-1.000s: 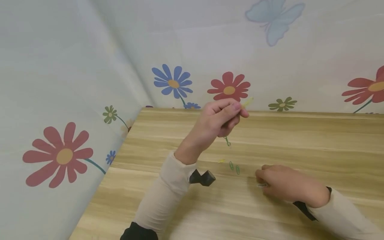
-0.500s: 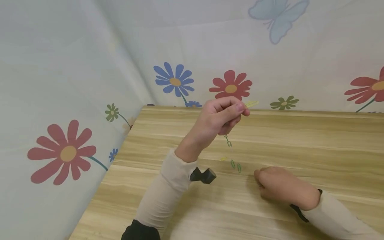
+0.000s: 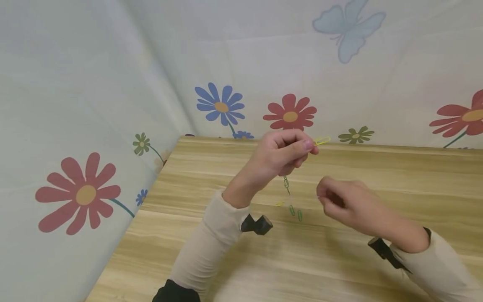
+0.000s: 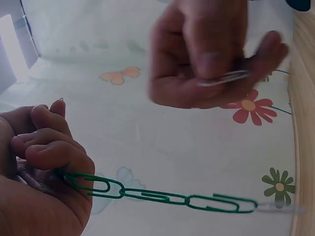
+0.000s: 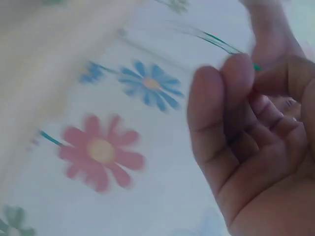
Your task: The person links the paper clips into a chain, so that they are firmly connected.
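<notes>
My left hand (image 3: 277,155) is raised above the table, pinching a yellow paper clip (image 3: 323,140) between thumb and index finger. Out of its curled fingers hangs a chain of green paper clips (image 4: 152,195), with a blurred whitish clip (image 4: 280,208) at the end. To the right and slightly lower, my right hand (image 3: 351,203) is off the table. In the left wrist view it pinches a white paper clip (image 4: 225,78) between thumb and fingers. The two hands are apart.
On the wooden table (image 3: 211,180) under the hands lie two green paper clips (image 3: 292,210) and a yellow one (image 3: 279,204). A white flowered cloth (image 3: 241,50) stands behind the table and along its left side.
My right hand has picked up the white paper clip from the table and risen. The left hand stays nearly in place; its yellow clip now points more to the right.
</notes>
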`<state>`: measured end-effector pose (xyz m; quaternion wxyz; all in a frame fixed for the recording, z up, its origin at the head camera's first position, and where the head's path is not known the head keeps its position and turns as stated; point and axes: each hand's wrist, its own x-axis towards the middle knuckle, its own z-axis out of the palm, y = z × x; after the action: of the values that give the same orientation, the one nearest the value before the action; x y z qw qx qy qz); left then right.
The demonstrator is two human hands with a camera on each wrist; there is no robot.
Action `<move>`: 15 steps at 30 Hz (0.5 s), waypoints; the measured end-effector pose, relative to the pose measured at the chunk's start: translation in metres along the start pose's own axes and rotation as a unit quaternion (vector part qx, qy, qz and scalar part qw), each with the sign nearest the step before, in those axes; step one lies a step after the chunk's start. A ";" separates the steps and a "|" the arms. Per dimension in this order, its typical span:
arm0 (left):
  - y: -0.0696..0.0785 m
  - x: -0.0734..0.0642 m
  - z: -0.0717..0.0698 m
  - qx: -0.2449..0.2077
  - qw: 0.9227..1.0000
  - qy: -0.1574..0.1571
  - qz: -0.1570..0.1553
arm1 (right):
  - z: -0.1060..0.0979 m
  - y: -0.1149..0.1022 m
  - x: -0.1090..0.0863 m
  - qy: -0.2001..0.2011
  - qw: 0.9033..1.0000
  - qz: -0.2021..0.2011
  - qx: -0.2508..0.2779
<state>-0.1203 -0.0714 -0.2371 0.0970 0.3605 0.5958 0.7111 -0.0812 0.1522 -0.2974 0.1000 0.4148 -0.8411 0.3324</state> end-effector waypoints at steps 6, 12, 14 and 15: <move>0.003 -0.001 0.002 0.037 0.999 0.001 0.000 | -0.040 -0.016 0.018 0.108 0.993 0.002 0.042; 0.006 -0.002 0.005 0.075 0.997 -0.009 0.012 | -0.059 -0.029 0.034 0.170 0.981 -0.032 0.089; 0.006 -0.002 0.006 0.084 0.996 -0.008 0.018 | -0.060 -0.033 0.037 0.172 0.982 -0.031 0.079; 0.006 -0.002 0.006 0.086 0.996 -0.008 0.020 | -0.060 -0.035 0.039 0.171 0.982 -0.033 0.072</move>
<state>-0.1132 -0.0696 -0.2326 0.0558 0.3854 0.6468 0.6558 -0.0859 0.1513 -0.2181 0.2237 0.3857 -0.7711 0.4546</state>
